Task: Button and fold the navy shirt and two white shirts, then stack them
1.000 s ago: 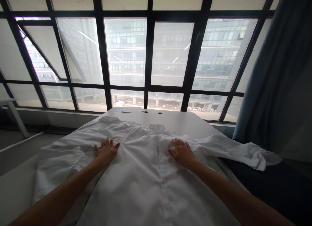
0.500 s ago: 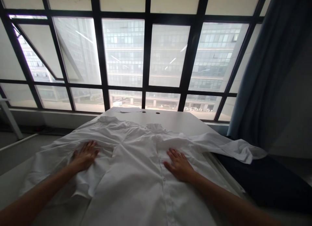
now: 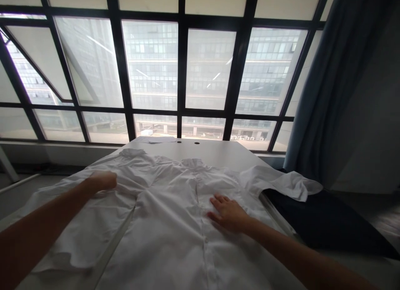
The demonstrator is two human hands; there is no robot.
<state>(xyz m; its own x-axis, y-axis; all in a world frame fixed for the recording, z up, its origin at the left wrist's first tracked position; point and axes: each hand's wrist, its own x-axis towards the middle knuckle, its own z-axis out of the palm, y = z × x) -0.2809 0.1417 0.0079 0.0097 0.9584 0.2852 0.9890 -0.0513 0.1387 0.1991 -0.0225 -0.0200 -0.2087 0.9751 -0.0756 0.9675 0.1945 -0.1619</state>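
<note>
A white button-up shirt (image 3: 165, 223) lies front up on the table, its collar at the far end and its button strip running toward me. My right hand (image 3: 229, 213) rests flat on its chest beside the buttons, fingers spread. To the left lies a second white garment (image 3: 90, 223) with a collar, apparently another shirt, wrinkled near its top. My left hand (image 3: 104, 181) is closed on this left shirt's cloth, its fingertips hidden. A strip of table shows between the lower parts of the two shirts.
The white table (image 3: 225, 150) has two dark round holes near its far edge and papers (image 3: 156, 139) there. One sleeve (image 3: 290, 186) hangs over dark cloth (image 3: 325, 223) at right. Black-framed windows stand behind, with a blue-grey curtain (image 3: 308, 102) at right.
My left hand went from lying flat to closed and moved slightly left and up. The left shirt shifted leftward, uncovering a table strip. My right hand stays flat. The view turned slightly right.
</note>
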